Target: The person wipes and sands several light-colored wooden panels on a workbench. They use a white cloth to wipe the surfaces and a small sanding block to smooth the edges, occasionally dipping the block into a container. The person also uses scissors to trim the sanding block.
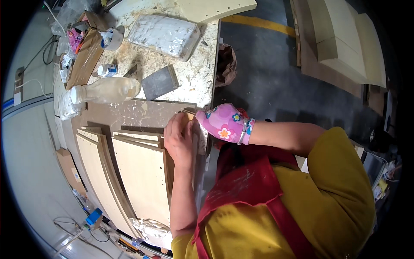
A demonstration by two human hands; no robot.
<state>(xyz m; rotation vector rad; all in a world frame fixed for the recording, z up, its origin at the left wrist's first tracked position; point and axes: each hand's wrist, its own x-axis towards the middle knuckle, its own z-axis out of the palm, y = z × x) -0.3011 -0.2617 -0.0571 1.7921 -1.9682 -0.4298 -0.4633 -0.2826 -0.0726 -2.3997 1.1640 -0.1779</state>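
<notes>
My left hand (178,137) is bare, its fingers bent and closed over a narrow wooden board (188,115) near the table's right edge. Only the end of that board shows between my hands. Close beside it my right hand (224,123) wears a pink flowered glove. Its fingers are curled in, the thumb side by the board's end; what they hold, if anything, is hidden. To the left of my left forearm lie pale panels (140,166) with small holes along an edge. Another stack of long pale panels (101,172) lies farther left.
Beyond my hands sit a dark grey block (160,83), a cloudy plastic bottle (110,90), a small white jar (107,70) and a plastic-wrapped slab (164,36). A paper bag (226,64) hangs by the table's right side. Large cream panels (340,43) are stacked at far right.
</notes>
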